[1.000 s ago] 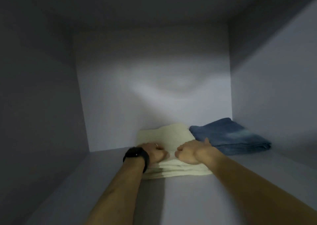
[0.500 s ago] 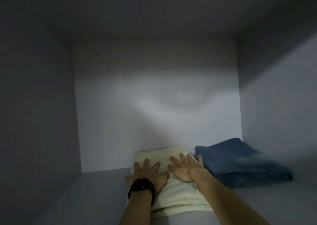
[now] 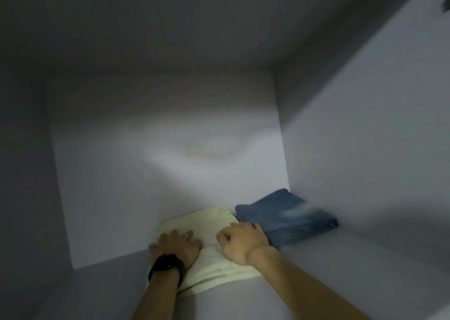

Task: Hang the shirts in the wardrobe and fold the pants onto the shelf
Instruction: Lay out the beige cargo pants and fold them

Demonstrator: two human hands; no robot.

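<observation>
Deep inside a dim grey wardrobe compartment, a bare shelf (image 3: 341, 283) runs back to the rear wall (image 3: 158, 173), and two folded garments lie on it near that wall. A folded pair of cream pants (image 3: 211, 219) lies flat at the middle of the shelf. Its long axis runs from the front edge toward the rear wall, and the far end leans a little to the right. Just beside it on the right, a folded pair of blue jeans (image 3: 287, 217) sits against the right side wall, with its long side running across the shelf. The left hand (image 3: 176, 245) lies flat on the near left part of the cream pants, fingers spread and straight. The right hand (image 3: 241, 243) rests on their right part with bent fingers; whether it pinches the cloth cannot be told. A black watch (image 3: 166, 266) circles the left wrist, and a ring (image 3: 186, 235) shows on one left finger.
</observation>
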